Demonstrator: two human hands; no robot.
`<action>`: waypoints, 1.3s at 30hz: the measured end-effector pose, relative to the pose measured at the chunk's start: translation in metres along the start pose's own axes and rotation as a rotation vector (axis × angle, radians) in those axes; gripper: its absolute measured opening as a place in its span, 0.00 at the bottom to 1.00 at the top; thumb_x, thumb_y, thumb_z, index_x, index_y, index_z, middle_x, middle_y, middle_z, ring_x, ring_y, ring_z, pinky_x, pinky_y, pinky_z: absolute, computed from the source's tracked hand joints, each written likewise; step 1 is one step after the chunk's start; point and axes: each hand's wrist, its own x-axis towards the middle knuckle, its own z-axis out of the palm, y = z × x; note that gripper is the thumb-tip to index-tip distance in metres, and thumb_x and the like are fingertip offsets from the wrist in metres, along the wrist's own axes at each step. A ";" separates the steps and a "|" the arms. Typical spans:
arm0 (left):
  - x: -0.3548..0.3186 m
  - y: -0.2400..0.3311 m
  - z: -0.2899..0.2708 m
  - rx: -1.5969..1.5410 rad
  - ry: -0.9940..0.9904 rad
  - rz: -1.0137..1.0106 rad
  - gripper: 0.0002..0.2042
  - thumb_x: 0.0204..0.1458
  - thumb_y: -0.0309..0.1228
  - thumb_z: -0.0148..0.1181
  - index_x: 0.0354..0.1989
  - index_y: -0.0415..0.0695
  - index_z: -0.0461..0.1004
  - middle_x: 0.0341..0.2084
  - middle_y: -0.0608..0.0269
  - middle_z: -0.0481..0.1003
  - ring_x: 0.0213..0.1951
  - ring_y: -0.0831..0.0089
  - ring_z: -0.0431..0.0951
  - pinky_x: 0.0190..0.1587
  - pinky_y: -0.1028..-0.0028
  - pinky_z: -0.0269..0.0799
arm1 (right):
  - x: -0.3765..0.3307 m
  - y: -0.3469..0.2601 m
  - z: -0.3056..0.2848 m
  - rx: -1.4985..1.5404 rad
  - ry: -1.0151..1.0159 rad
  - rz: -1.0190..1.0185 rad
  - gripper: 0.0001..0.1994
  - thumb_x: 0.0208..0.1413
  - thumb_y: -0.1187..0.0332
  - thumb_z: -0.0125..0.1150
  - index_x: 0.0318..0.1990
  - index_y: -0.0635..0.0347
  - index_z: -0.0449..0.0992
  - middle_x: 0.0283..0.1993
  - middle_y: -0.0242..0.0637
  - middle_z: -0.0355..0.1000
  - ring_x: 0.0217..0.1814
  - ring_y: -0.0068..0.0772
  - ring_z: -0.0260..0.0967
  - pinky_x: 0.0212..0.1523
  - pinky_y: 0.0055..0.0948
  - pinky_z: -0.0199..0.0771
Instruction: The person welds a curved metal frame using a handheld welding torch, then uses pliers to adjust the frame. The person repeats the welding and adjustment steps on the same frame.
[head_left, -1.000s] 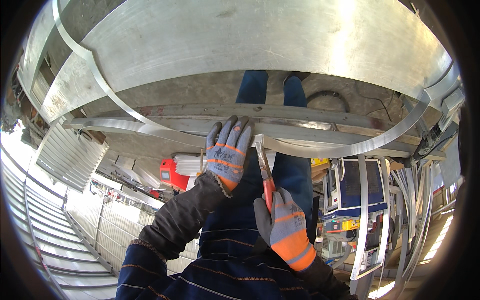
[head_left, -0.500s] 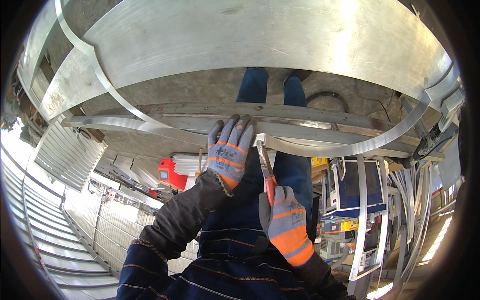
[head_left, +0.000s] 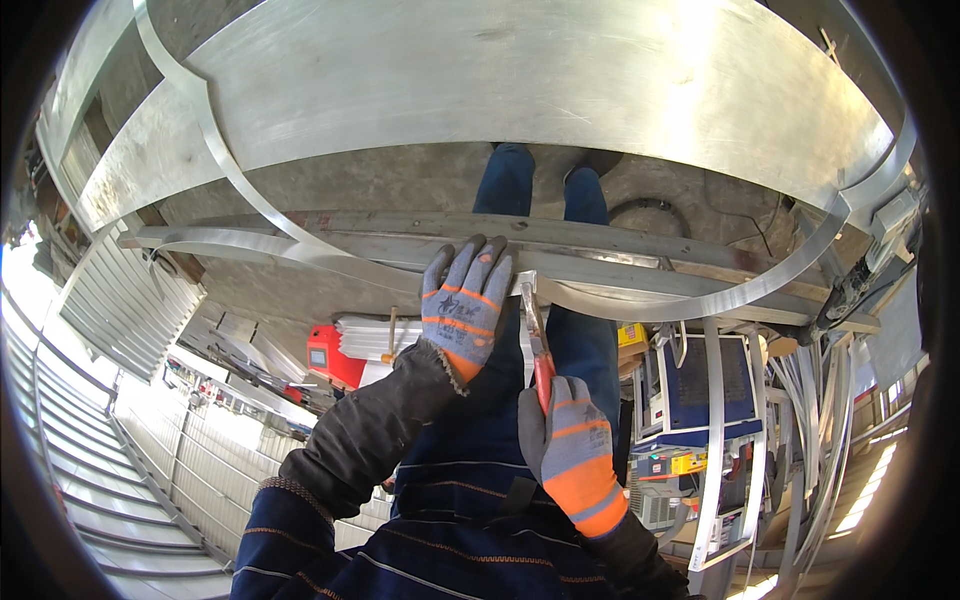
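A long, thin curved metal strip [head_left: 690, 308] runs across in front of me, with a notch near its middle. My left hand [head_left: 465, 300], in a grey and orange work glove, lies over the strip left of the notch. Its fingers stretch forward side by side, and the thumb is hidden. Lower right, my right hand [head_left: 575, 440], in a matching glove, is closed round the red handle of a pair of pliers [head_left: 537, 335]. Their metal jaws meet the strip at the notch; the exact grip there is too small to tell.
Beyond the strip lie long metal bars [head_left: 600, 240] and a broad curved metal sheet [head_left: 500, 80]. A red machine [head_left: 335, 355] stands at the left. On the right are a blue and white machine [head_left: 705, 385] and several hanging metal strips [head_left: 712, 440].
The view has shifted slightly. A short pale strip now shows beside the pliers, below the notch. Both hands keep nearly the same places, and the right still holds the pliers.
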 end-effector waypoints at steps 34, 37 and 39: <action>-0.030 -0.005 -0.001 0.017 0.293 -0.041 0.19 0.59 0.35 0.61 0.59 0.47 0.76 0.57 0.58 0.76 0.63 0.58 0.71 0.71 0.49 0.55 | -0.043 0.066 0.013 -0.050 0.056 -0.160 0.13 0.60 0.71 0.66 0.49 0.68 0.75 0.42 0.56 0.76 0.41 0.63 0.75 0.40 0.46 0.75; -0.039 -0.008 -0.001 0.023 0.336 -0.064 0.18 0.59 0.35 0.61 0.58 0.50 0.76 0.58 0.62 0.76 0.63 0.59 0.72 0.71 0.50 0.55 | -0.056 0.084 0.014 -0.030 -0.015 -0.099 0.09 0.61 0.69 0.65 0.43 0.65 0.76 0.35 0.54 0.75 0.37 0.60 0.74 0.37 0.47 0.73; -0.041 -0.006 0.001 0.011 0.360 -0.058 0.17 0.60 0.35 0.60 0.58 0.50 0.76 0.58 0.62 0.76 0.63 0.58 0.72 0.70 0.50 0.55 | -0.062 0.094 0.012 0.001 -0.053 -0.061 0.08 0.61 0.68 0.65 0.40 0.64 0.77 0.32 0.52 0.74 0.35 0.59 0.74 0.34 0.46 0.71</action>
